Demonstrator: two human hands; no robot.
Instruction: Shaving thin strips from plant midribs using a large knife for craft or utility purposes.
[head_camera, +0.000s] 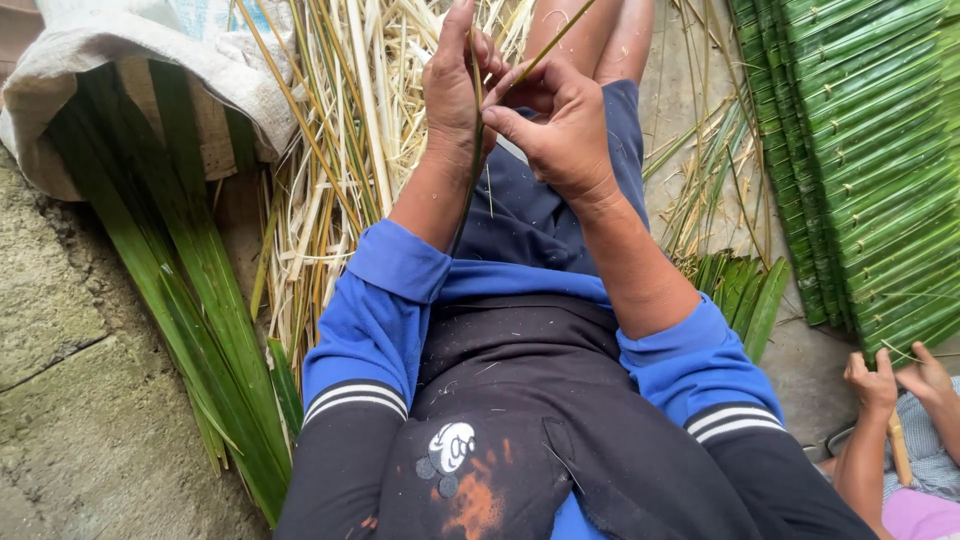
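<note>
1. Setting: concrete floor (70, 400); long green leaves (190, 300) lie left, dry straw-coloured strips (340, 150) beside them.
2. Stack of sewn green leaf panels (870, 150) at right.
3. Left hand (455, 85) and right hand (560, 125) are raised above the lap, touching.
4. Both grips are closed on one thin green leaf rib (470, 180), which runs upright between them.
5. Another person's hands (890, 385) are at lower right.

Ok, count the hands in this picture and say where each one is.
4. The left hand and right hand meet at top centre, pinching a thin green strip. Another person's two hands are at the lower right edge. More may lie outside the frame.
</note>
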